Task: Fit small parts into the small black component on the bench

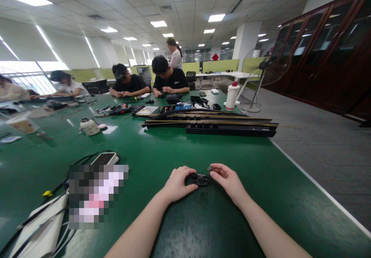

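Note:
My left hand point(179, 183) grips the left end of a small black plastic part point(200, 179) with thumb and fingers, low over the green table point(156, 153). My right hand point(227, 178) is just to the right of that part. Between its thumb and forefinger it pinches a tiny greyish piece point(210, 168), too small to name. A narrow gap separates this piece from the black part. Both forearms reach in from the bottom edge of the view.
Long black rails with thin brass-coloured rods point(220, 124) lie across the table ahead. A white bottle point(232, 96) stands behind them. To the left are a jar-like container point(89, 127), a white device point(106, 158), cables and a blurred patch. Several people sit at the far side.

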The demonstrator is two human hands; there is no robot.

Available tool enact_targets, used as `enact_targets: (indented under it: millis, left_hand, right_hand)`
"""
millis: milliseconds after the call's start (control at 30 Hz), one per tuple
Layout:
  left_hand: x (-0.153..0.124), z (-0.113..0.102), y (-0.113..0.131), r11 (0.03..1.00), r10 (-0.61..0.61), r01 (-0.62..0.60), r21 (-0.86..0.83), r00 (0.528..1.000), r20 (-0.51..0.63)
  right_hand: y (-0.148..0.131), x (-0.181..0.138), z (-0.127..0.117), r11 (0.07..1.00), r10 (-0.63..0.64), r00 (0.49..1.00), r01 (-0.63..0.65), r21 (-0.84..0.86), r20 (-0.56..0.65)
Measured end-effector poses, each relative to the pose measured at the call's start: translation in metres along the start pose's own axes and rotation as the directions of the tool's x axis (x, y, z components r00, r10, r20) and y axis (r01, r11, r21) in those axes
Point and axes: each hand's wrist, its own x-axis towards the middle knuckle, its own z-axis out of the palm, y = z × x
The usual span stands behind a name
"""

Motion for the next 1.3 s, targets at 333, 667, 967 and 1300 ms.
enact_targets:
  millis: [333, 667, 967, 1300]
  left_hand:
    - [0.000, 0.000, -0.001, 1.000, 0.013, -0.013, 0.002, 1.000, 0.002]
    - [0.001, 0.004, -0.005, 1.000, 0.030, -0.030, 0.003, 0.999, -0.017]
    - [0.002, 0.005, -0.006, 1.000, 0.028, -0.028, -0.006, 0.999, -0.022]
    - [0.001, 0.004, -0.004, 1.000, 0.028, -0.028, -0.001, 1.000, -0.010]
  right_hand:
    - [0.008, -0.007, 0.005, 0.891, -0.208, 0.971, 0.237, -0.387, 0.116]
    - [0.003, -0.011, 0.013, 0.635, -0.225, 0.914, 0.401, -0.661, 0.338]
    - [0.000, -0.009, 0.013, 0.685, -0.166, 0.940, 0.327, -0.651, 0.298]
    - [0.001, -0.008, 0.013, 0.707, -0.174, 0.945, 0.315, -0.633, 0.276]
